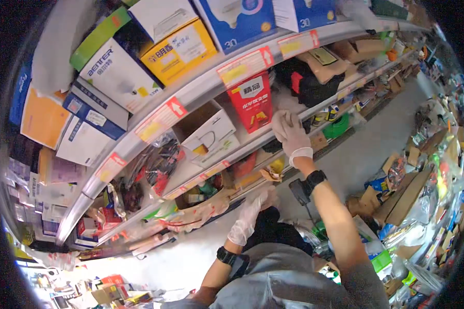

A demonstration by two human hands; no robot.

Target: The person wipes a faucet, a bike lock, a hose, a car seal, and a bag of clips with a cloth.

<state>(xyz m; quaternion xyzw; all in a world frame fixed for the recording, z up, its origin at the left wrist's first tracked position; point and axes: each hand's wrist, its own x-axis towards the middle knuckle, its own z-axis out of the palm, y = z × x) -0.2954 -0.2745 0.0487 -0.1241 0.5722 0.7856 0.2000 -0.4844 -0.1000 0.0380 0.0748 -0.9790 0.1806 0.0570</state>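
My right hand, in a white glove, is at the front edge of the middle shelf, just right of a red box with white Chinese lettering. Its fingers lie bent over the edge and nothing shows in them. An empty-looking white carton with an open top stands left of the red box. Lower down, my left hand, also gloved in white, hangs in front of the lower shelf, its fingers blurred. A yellow and brown packet sits near it on the lower shelf.
Boxed goods fill the upper shelf, among them blue bulb boxes and a yellow box. Price labels line the shelf rail. Black fabric lies right of the red box. Heaped cartons and packets cover the floor at right.
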